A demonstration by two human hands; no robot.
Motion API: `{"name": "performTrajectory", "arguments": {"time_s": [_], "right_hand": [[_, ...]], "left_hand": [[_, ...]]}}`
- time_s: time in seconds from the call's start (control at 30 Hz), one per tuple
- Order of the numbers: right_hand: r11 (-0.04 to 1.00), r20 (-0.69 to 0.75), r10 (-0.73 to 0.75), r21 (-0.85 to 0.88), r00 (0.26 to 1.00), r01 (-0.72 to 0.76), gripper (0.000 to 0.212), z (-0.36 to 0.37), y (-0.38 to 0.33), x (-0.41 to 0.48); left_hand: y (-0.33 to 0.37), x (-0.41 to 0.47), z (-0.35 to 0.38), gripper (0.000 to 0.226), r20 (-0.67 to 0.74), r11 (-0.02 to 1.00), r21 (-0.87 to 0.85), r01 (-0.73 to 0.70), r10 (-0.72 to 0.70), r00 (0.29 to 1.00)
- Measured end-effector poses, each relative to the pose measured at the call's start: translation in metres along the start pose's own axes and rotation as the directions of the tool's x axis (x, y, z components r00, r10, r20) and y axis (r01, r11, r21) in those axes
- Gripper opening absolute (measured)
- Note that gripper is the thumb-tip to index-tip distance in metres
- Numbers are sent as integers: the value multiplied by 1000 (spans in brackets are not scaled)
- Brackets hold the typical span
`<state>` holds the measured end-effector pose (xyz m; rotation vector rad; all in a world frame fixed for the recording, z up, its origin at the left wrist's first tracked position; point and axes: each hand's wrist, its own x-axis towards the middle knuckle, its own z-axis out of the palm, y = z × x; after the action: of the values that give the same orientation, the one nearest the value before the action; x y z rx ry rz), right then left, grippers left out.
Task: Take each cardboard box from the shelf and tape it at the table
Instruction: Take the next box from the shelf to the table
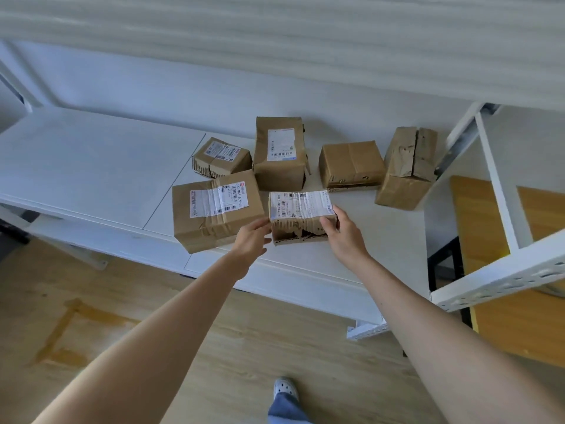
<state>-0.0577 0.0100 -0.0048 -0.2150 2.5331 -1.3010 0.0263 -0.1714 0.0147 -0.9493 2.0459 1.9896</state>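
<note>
small labelled box (301, 215) at shelf (91, 166) front edge: right hand (344, 231) grasping end, left hand (252, 237) pressing side. all six boxes (279, 151) on shelf, taping seemingly all ahead.

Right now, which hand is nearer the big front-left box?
Left. The left hand is by the near right corner of the big box; the right hand grips the small labelled box, farther right.

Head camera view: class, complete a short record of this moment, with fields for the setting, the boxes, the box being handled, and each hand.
setting: white shelf
handled box: front box, label on top, front face torn
rest: five other boxes on the shelf, behind and beside it
left hand: touches the front box's left end
right hand: grips its right end
</note>
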Motion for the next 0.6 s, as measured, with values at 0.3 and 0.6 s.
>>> {"name": "performTrajectory", "arguments": {"time_s": [0.3,0.6], "right_hand": [[998,-115,-22,58,993,29,50,-21,-9,-79],[997,-222,73,45,972,-64,57,-43,25,-205]], "left_hand": [[1,-68,2,60,93,988,101,-116,106,990],[-36,-162,35,65,219,983,103,-150,124,968]]}}
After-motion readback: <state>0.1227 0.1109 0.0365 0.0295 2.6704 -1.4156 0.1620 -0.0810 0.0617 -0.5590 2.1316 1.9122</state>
